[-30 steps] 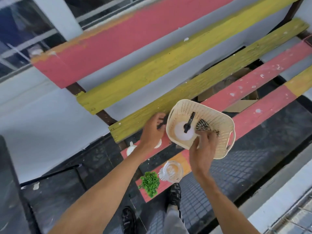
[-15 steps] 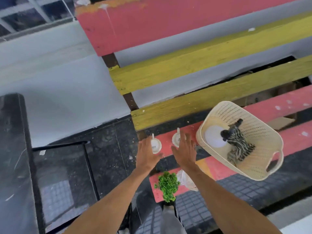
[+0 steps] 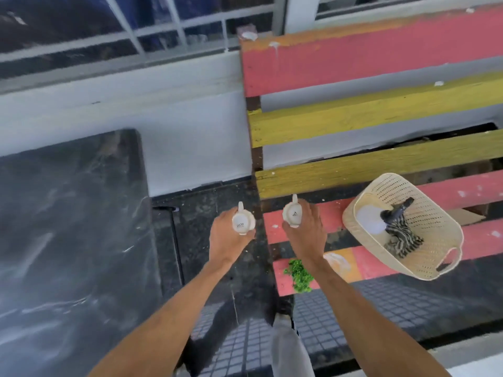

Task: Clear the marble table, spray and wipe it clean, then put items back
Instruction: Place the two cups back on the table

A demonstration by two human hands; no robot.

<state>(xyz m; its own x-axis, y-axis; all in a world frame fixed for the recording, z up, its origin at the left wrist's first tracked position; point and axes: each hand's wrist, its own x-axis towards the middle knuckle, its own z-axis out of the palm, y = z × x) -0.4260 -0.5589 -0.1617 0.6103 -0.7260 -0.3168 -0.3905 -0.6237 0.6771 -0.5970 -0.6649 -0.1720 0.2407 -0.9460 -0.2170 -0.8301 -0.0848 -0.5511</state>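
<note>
Gripping left mug (image 3: 243,223), right mug (image 3: 292,213); basket (image 3: 441,227), perhaps herbs (image 3: 300,274)

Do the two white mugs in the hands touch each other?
Apart. The head view shows a plain open gap between the left mug and the right mug.

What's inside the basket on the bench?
In the basket: a white spray bottle with a black head, and a striped cloth partly over it. Anything beneath the cloth is hidden.
</note>
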